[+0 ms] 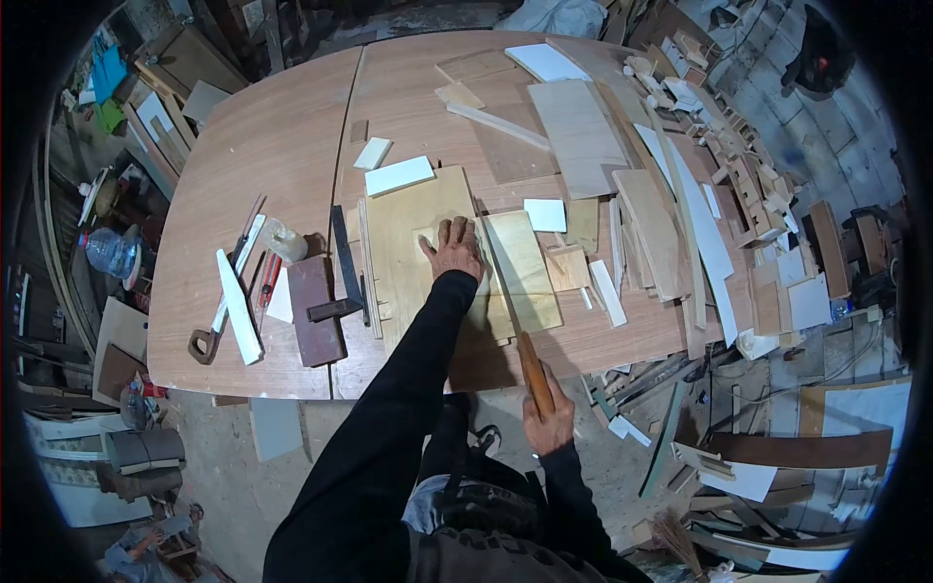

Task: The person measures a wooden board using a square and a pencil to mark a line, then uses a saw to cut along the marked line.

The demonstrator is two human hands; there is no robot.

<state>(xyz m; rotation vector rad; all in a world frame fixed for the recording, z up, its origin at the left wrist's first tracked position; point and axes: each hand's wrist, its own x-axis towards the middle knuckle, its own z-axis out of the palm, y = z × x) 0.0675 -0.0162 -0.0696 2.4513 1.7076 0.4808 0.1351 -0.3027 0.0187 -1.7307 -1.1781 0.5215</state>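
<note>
On the left part of my table I can see a cloudy jar, a white tapered strip and a dark square which lies partly over a brown block, while small wooden pieces crowd the right edge and a big clear bottle is beyond the left one.

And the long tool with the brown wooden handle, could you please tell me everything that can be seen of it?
The long tool with the brown wooden handle looks like a handsaw. Its narrow, dark, seemingly metal blade points away from the person, slanting slightly left over the pale yellow wooden boards; its teeth cannot be made out, nor how deep it sits. The bare right hand grips the handle's near end, beyond the table's front edge.
</note>
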